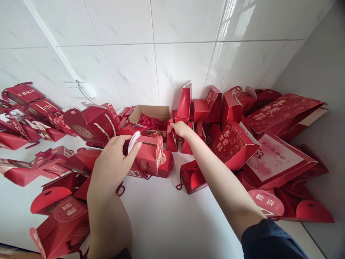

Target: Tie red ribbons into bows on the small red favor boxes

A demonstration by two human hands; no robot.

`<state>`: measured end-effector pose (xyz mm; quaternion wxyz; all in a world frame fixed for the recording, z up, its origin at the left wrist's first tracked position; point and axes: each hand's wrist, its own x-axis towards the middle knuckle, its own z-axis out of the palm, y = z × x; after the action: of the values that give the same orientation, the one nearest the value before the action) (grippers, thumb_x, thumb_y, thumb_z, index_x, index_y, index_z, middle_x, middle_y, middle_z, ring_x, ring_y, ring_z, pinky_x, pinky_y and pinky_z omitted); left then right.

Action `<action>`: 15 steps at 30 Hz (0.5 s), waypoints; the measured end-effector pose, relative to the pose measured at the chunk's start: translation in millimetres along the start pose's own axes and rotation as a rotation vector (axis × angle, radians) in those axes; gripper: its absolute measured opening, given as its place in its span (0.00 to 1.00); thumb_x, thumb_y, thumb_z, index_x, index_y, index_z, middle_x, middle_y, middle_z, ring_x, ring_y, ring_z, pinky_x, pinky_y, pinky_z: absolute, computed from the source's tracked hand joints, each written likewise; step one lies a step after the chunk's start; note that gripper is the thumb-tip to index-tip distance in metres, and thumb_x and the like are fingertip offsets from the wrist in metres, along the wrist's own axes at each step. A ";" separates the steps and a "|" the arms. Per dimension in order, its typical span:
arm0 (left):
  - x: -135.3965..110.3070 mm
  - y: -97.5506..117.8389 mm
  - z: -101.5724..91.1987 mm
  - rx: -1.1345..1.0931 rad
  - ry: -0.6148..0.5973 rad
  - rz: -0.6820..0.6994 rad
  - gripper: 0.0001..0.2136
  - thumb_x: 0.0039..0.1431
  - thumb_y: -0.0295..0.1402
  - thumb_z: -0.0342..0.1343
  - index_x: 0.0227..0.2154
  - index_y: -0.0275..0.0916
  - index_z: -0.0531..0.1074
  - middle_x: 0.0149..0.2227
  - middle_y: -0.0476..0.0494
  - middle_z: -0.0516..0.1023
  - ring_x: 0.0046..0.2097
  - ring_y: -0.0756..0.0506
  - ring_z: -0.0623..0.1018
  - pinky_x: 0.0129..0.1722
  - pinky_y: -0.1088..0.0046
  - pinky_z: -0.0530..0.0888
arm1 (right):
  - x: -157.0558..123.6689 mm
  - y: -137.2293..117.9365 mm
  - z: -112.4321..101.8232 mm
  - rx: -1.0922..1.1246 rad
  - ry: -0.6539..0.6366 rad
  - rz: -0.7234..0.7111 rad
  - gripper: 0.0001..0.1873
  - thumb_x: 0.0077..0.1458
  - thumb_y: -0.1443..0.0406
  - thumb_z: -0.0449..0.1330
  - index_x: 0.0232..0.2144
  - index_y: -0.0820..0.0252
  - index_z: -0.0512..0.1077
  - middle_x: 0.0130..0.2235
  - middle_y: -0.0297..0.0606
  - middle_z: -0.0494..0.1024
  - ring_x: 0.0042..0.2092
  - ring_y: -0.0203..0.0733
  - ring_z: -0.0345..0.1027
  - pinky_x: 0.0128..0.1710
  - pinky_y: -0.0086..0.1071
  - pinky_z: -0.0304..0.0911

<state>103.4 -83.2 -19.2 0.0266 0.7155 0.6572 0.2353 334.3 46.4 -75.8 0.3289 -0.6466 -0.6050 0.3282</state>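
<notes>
My left hand (114, 162) is closed on a red gift box (147, 154) with raised round end flaps and a dark red cord handle. Its thumb and fingers grip the near flap, whose inside is white. Just behind and to the right, another red box (167, 165) with a gold round pattern touches it. My right hand (182, 128) reaches toward the wall, its fingers closed at the top of a small, narrow red box (171, 139). The fingertips are partly hidden. To its left stands an open cardboard carton (149, 109) with red ribbons (152, 123) inside.
Many red boxes crowd the white table (161, 219) on both sides. A red box with a pink-and-white picture (273, 158) leans at the right. A large box with rope handles (88, 124) stands at the left. Behind is a tiled wall (129, 68) with a socket (78, 90).
</notes>
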 end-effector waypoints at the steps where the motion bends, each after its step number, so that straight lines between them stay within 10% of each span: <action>1: -0.3 2.6 0.6 -0.010 0.009 0.019 0.20 0.62 0.50 0.46 0.49 0.46 0.70 0.50 0.42 0.75 0.48 0.37 0.76 0.40 0.63 0.71 | -1.3 1.9 1.6 0.034 0.013 0.010 0.13 0.60 0.63 0.54 0.28 0.65 0.73 0.25 0.40 0.74 0.30 0.41 0.68 0.33 0.31 0.62; 11: -8.0 27.1 4.2 -0.158 0.393 0.161 0.12 0.62 0.40 0.52 0.47 0.46 0.71 0.59 0.44 0.67 0.60 0.38 0.68 0.57 0.57 0.69 | -38.5 -1.2 -36.8 0.295 0.229 -0.158 0.15 0.62 0.61 0.51 0.40 0.64 0.74 0.34 0.38 0.77 0.36 0.36 0.69 0.40 0.30 0.64; 15: -15.4 50.5 10.1 -0.479 0.244 0.269 0.12 0.64 0.39 0.50 0.46 0.44 0.71 0.56 0.43 0.71 0.60 0.41 0.70 0.59 0.60 0.70 | -113.4 -0.6 -68.4 0.691 0.064 -0.434 0.09 0.60 0.61 0.58 0.38 0.60 0.74 0.28 0.31 0.69 0.30 0.33 0.64 0.36 0.29 0.64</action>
<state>153.6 -101.9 -15.3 0.0841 0.7359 0.4806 0.4695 384.3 -68.7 -33.4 0.6070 -0.3652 -0.5711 0.4148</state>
